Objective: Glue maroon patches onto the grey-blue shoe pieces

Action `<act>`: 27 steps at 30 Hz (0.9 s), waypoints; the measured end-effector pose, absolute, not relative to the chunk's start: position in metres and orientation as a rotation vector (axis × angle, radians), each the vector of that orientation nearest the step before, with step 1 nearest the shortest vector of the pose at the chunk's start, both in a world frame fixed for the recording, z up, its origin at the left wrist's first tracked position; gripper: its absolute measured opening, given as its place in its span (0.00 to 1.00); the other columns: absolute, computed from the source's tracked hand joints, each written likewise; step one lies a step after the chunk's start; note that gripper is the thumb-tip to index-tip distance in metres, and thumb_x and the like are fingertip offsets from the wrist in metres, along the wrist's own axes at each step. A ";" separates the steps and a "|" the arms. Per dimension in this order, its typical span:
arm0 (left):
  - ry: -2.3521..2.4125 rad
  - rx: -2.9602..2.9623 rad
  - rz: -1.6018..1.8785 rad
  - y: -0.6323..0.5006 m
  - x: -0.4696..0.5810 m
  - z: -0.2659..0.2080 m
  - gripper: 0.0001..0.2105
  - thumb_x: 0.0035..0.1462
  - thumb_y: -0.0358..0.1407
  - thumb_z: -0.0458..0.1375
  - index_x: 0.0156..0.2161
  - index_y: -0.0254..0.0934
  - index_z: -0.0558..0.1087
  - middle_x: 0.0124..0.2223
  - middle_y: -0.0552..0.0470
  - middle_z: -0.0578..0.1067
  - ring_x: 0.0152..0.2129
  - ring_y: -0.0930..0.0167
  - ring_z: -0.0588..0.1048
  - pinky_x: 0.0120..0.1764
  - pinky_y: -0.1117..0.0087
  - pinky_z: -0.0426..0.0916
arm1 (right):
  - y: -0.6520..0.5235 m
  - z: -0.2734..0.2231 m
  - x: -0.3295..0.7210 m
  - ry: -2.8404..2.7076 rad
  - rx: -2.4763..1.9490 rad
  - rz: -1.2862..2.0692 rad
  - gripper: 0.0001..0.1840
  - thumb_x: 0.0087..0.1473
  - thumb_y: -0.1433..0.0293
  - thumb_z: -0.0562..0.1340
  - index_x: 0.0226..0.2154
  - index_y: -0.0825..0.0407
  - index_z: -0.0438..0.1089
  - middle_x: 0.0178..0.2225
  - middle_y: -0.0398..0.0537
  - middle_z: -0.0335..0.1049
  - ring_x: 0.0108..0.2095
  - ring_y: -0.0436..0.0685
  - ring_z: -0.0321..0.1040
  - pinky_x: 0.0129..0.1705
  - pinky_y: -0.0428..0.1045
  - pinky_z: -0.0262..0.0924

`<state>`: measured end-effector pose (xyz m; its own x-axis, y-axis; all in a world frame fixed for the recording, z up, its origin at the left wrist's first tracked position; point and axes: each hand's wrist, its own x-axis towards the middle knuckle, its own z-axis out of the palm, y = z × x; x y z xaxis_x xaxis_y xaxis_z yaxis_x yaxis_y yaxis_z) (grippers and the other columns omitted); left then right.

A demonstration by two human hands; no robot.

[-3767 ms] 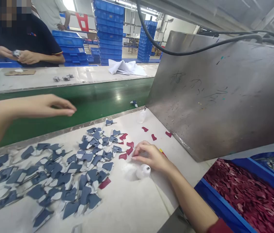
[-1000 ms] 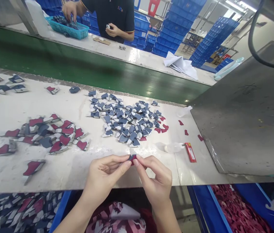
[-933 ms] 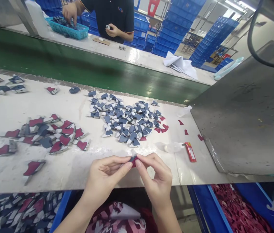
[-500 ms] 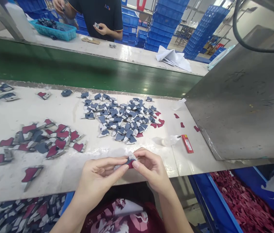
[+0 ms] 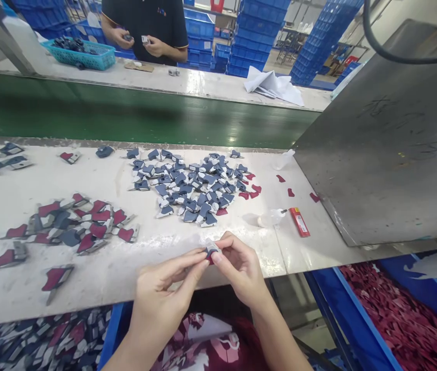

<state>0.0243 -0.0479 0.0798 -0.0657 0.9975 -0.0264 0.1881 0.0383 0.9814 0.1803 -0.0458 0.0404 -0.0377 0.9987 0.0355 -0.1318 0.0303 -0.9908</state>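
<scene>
Between my two hands, over the table's front edge, is a small grey-and-navy plastic part (image 5: 211, 247) with a dark red piece on its lower side. My left hand (image 5: 166, 288) pinches its left end between thumb and fingers. From the other side my right hand (image 5: 241, 268) grips it, the thumb pressing on the red piece. Fingertips hide much of the part. Beyond my hands lies a heap of navy-and-white parts (image 5: 193, 188), with loose red pieces (image 5: 255, 189) at its right edge. Parts with red faces (image 5: 98, 230) form another pile to the left.
A small clear bottle (image 5: 270, 218) and a red-and-white packet (image 5: 299, 222) lie right of my hands. A metal panel (image 5: 388, 149) bounds the right side. Blue bins of red pieces (image 5: 404, 314) and mixed parts (image 5: 40, 340) sit below. Across the green divider (image 5: 145, 116), a co-worker (image 5: 145, 26) holds small parts.
My left hand has shifted slightly right and its fingers sit nearer the part's edge. The view has tilted a little. Across the divider, the co-worker's hands have come closer together.
</scene>
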 end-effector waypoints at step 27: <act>1.350 1.544 1.198 -0.043 0.015 0.062 0.18 0.56 0.33 0.65 0.53 0.42 0.76 0.47 0.52 0.82 0.40 0.66 0.82 0.44 0.73 0.79 | -0.044 0.037 0.159 -1.145 -1.200 1.189 0.09 0.61 0.63 0.61 0.40 0.50 0.71 0.36 0.48 0.73 0.38 0.55 0.71 0.42 0.48 0.65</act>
<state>0.0147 -0.0426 0.0616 0.0065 0.9854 0.1700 0.2860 -0.1647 0.9440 0.1589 -0.0441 0.0374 0.0491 0.9988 0.0020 -0.0398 0.0040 -0.9992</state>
